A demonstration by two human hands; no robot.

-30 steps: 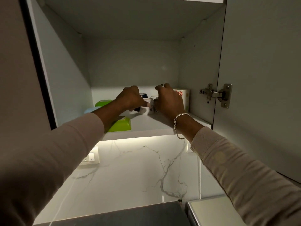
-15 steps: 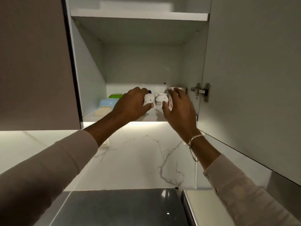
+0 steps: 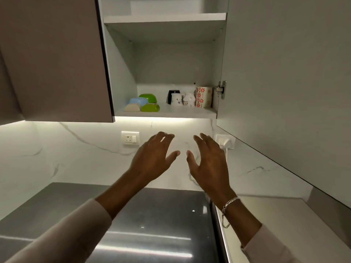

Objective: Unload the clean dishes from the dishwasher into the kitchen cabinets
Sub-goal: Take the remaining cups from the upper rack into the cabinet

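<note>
An open wall cabinet with two shelves stands above a white marbled backsplash, its door swung out to the right. Below lie a grey countertop and a shiny steel surface.

Two bare hands are raised in front of the backsplash, under the lit lower shelf. The left hand and right hand are both spread, fingers apart, holding nothing, thumbs near each other but not touching.

The lower shelf holds eight pieces. On its left are four lidded containers: two green, one blue, one cream, packed close. On its right are four cups in a tight cluster: one tall mug with red flowers, one round white cup, one white cup with a purple sprig, one black cup behind. Their prints are pictures only, with no legible words.

Two wall sockets sit on the backsplash. One chain bracelet circles the right wrist.
</note>
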